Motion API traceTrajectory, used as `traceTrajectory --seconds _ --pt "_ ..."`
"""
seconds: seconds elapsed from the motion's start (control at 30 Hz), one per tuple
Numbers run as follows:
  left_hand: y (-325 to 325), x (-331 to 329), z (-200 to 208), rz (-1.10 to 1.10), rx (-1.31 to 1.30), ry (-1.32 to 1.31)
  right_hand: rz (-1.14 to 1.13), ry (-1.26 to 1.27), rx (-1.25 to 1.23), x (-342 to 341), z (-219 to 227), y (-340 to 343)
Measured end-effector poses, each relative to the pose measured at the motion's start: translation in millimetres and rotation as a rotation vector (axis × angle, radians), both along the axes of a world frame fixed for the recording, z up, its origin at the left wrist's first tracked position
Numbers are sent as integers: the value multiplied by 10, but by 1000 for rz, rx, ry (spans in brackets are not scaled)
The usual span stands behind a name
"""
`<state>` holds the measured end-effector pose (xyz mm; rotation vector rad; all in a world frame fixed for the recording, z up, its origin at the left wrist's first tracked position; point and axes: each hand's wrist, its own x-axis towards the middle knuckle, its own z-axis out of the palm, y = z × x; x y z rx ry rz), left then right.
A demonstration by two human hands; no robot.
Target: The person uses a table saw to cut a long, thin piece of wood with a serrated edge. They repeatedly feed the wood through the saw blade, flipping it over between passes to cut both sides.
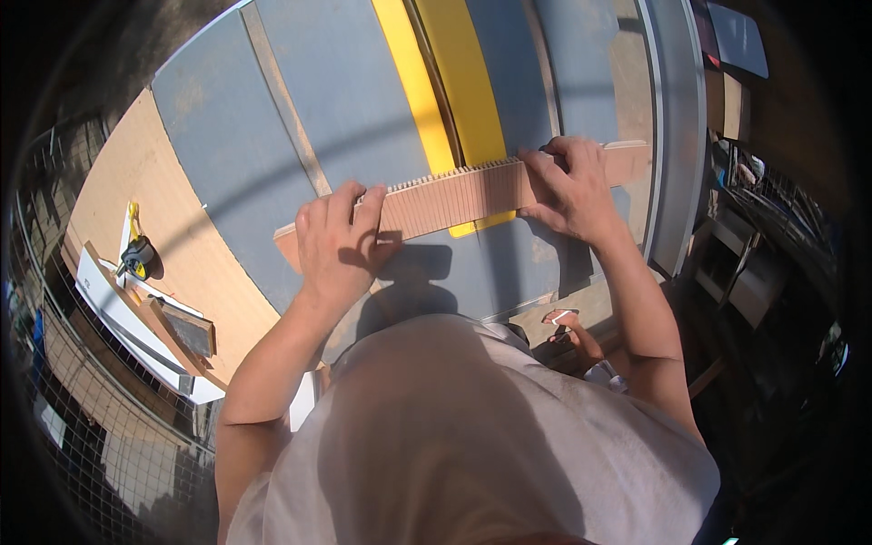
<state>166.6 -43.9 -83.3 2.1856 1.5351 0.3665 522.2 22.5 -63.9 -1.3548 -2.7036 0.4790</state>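
A narrow wooden strip with many close parallel cuts along its middle lies across the grey saw table. It crosses the yellow insert and its dark slot. My left hand is closed around the strip's left part, fingers over the far edge. Toward the right end, my right hand grips the strip with thumb on the near side and fingers on the far side. The strip's plain ends show beyond both hands. My fingers hide parts of its edges.
A long metal rail runs along the table's right side. On the left, a plywood board carries a tape measure and a small wooden frame piece. Wire mesh stands beyond. What looks like a sandalled foot shows below the table.
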Motion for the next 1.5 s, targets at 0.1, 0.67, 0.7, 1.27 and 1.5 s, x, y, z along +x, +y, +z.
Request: traceTrajectory --seconds 0.1,0.67,0.7,1.27,1.5 --pt "-30 -11 -31 5 -4 11 2 -6 -21 -21 13 12" --pt "84 0 -30 25 -55 10 -2 -10 -59 -55 19 163" --pt "88 -6 -26 25 -54 13 -3 -10 -65 -65 21 172" --pt "316 -66 47 16 -53 36 -47 17 -8 -123 59 304" --pt "380 -96 92 46 -19 41 -64 26 -12 -172 42 391"
